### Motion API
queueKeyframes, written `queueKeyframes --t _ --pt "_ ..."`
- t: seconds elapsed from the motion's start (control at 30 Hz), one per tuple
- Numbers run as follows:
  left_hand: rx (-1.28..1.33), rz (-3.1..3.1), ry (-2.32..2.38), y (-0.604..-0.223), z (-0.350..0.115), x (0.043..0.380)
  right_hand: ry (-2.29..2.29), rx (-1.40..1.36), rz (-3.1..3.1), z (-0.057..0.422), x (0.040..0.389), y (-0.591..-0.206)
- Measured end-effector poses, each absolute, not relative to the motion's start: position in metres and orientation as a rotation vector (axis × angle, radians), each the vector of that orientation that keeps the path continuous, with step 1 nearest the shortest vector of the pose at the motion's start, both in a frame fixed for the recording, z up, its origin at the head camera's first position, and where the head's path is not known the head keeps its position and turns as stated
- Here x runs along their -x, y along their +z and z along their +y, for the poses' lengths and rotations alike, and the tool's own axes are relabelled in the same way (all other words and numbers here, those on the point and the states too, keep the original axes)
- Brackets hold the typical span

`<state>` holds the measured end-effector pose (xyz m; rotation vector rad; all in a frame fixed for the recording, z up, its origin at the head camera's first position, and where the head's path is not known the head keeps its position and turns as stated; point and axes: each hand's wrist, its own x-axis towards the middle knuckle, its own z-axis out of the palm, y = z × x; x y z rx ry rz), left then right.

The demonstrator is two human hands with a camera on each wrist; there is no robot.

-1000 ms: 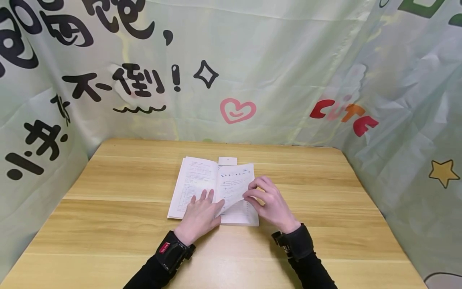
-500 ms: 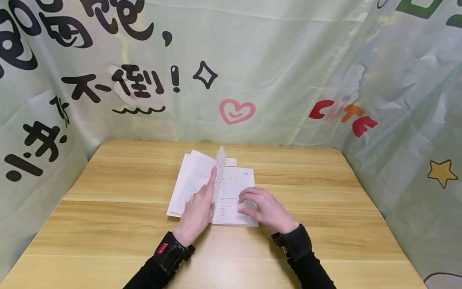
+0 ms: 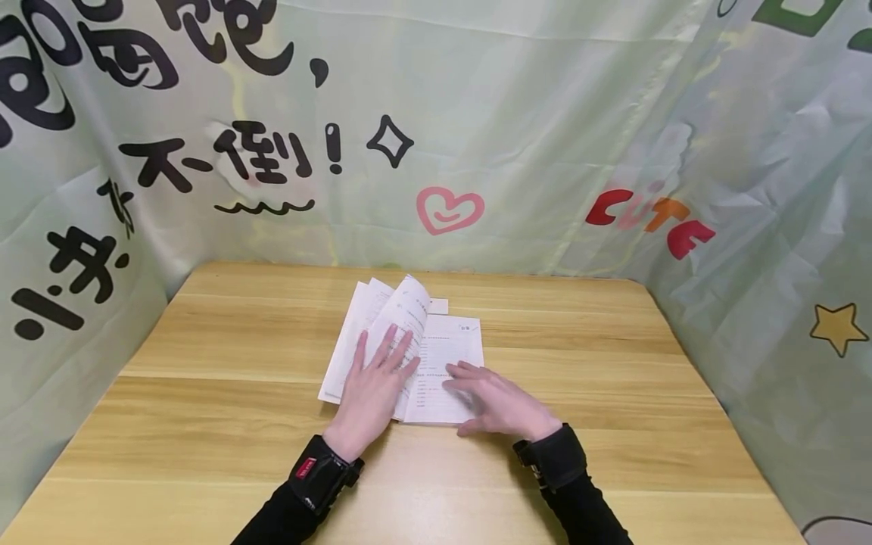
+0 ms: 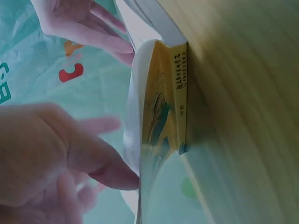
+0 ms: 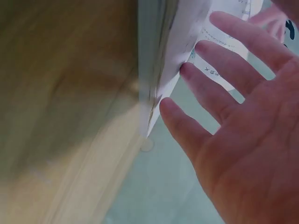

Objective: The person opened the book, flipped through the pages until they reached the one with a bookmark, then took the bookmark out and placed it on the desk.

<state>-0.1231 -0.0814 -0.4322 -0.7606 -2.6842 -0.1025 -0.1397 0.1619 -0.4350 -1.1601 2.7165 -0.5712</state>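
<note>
An open book with printed pages lies on the wooden table, its yellow spine showing in the left wrist view. My left hand lies with spread fingers over the left side of the book, on a curled page that leans to the left. My right hand hovers at the lower right of the right-hand page, its fingers extended and parted. In the right wrist view the fingertips are right at the page surface, with nothing held.
A small white card sticks out behind the book's top edge. The wooden table spreads to both sides. Printed cloth hangs behind and beside it.
A page has swung from the right side over to the left, passing from my right hand to my left. My left fingers have spread over it; my right hand has let go and opened.
</note>
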Motion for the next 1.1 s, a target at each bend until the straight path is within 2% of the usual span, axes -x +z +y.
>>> queueKeyframes --t 0.2,0.57,0.87,1.1 --pt "0.974 -2.737 -0.119 -0.438 -0.081 0.122 -0.557 1.113 2.696 0.164 0.140 -0.436" --pt "0.823 -2.916 -0.188 -0.436 -0.076 0.114 -0.577 1.077 2.674 0.169 0.139 -0.430" --pt "0.795 -2.997 -0.222 -0.435 -0.072 0.110 -0.610 1.017 2.674 0.170 0.137 -0.422" --pt "0.746 -2.992 -0.215 -0.439 -0.069 0.112 -0.606 1.184 2.667 0.171 0.139 -0.421"
